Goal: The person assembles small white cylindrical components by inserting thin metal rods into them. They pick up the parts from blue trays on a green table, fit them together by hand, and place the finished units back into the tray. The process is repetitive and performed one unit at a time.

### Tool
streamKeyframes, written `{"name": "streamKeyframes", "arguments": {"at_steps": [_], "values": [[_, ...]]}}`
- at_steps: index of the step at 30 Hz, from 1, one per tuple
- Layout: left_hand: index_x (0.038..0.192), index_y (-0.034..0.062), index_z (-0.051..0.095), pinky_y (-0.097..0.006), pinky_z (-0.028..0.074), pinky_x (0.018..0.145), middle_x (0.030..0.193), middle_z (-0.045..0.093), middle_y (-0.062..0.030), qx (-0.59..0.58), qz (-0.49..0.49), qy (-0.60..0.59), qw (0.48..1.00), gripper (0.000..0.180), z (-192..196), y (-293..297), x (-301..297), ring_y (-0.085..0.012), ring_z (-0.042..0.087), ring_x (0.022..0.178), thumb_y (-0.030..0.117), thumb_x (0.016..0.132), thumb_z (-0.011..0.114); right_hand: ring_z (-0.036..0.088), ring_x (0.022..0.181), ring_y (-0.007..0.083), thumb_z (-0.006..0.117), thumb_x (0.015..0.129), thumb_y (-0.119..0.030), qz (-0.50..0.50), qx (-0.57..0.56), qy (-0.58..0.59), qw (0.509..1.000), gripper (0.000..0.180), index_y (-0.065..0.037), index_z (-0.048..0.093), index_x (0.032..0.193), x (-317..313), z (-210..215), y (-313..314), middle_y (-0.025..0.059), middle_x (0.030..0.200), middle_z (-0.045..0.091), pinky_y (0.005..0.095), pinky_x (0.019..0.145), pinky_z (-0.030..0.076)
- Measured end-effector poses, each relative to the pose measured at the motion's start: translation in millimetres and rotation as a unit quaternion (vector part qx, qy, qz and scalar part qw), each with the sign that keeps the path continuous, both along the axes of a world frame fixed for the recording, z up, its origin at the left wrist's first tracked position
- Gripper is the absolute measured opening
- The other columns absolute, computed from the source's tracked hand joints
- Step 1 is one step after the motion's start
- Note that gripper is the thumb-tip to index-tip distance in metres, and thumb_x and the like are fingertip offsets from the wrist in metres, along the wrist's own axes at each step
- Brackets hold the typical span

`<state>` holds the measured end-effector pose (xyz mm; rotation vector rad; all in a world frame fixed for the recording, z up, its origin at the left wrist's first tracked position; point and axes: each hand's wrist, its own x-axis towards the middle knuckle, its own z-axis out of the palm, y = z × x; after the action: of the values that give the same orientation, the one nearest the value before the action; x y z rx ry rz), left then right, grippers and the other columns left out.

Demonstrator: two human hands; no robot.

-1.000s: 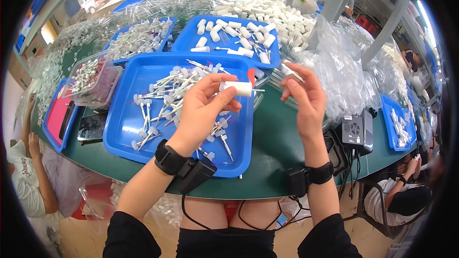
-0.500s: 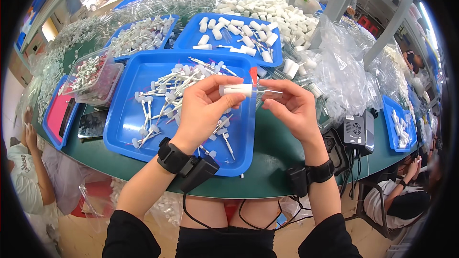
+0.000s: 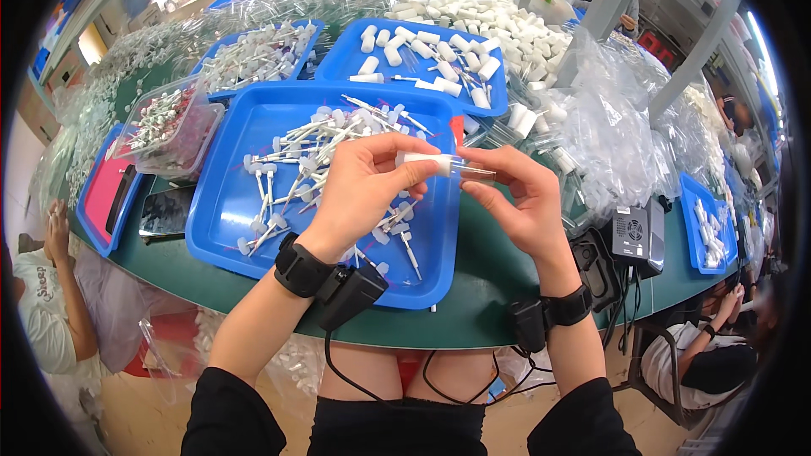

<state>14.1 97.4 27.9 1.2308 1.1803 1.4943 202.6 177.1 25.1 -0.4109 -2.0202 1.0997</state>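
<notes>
Above the big blue plastic tray (image 3: 228, 203), left hand (image 3: 359, 194) pinches white-capped clear plastic tube (image 3: 443, 164), right hand (image 3: 524, 203) pinches its clear end; light, stiff, slippery, best gripped at cap.

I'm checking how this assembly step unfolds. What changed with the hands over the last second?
The right hand, which a second ago was apart holding a clear tube, has come in to the left hand, and the tube now meets the white cap piece in the left grip. The left hand kept its hold above the blue tray; the loose parts in the tray lie as before.
</notes>
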Motion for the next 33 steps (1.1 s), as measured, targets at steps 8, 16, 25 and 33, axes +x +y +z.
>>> {"name": "streamKeyframes", "arguments": {"at_steps": [8, 16, 25, 33], "values": [[0.107, -0.0022, 0.061, -0.026, 0.053, 0.070, 0.091, 0.064, -0.0105, 0.003, 0.002, -0.066, 0.998, 0.023, 2.9, 1.6, 3.7, -0.0128, 0.062, 0.075, 0.007, 0.086, 0.059, 0.061, 0.087, 0.0145, 0.063, 0.078, 0.002, 0.000, -0.059, 0.050, 0.997, 0.031, -0.002, 0.062, 0.109, -0.6, 1.0, 4.5, 0.0074, 0.098, 0.063, 0.0267, 0.082, 0.049], [0.110, -0.0033, 0.060, -0.025, 0.054, 0.068, 0.093, 0.065, -0.0140, 0.001, -0.036, -0.004, 0.999, 0.029, -0.5, -0.4, 4.7, -0.0159, 0.065, 0.078, -0.002, 0.080, 0.061, 0.061, 0.093, 0.0166, 0.062, 0.081, 0.001, 0.070, -0.160, 0.046, 0.983, 0.033, 0.001, 0.058, 0.114, -4.7, -14.6, 3.2, 0.0106, 0.105, 0.062, 0.0276, 0.083, 0.049], [0.104, -0.0032, 0.063, -0.025, 0.054, 0.068, 0.093, 0.066, -0.0146, -0.002, 0.065, 0.023, 0.998, 0.024, -2.7, -0.7, 6.1, -0.0152, 0.065, 0.077, 0.000, 0.081, 0.062, 0.061, 0.096, 0.0193, 0.061, 0.083, -0.001, 0.004, -0.195, 0.073, 0.978, 0.028, 0.005, 0.055, 0.110, -11.3, -10.2, -0.4, 0.0127, 0.106, 0.061, 0.0278, 0.082, 0.050], [0.102, -0.0038, 0.063, -0.025, 0.053, 0.072, 0.091, 0.066, -0.0134, 0.039, 0.045, -0.006, 0.998, 0.023, -5.0, -0.1, 2.0, -0.0160, 0.065, 0.079, -0.001, 0.080, 0.063, 0.061, 0.096, 0.0172, 0.064, 0.080, 0.000, 0.004, -0.134, 0.067, 0.989, 0.027, 0.003, 0.057, 0.106, -9.3, -10.9, -8.5, 0.0116, 0.105, 0.062, 0.0279, 0.085, 0.049]]}}
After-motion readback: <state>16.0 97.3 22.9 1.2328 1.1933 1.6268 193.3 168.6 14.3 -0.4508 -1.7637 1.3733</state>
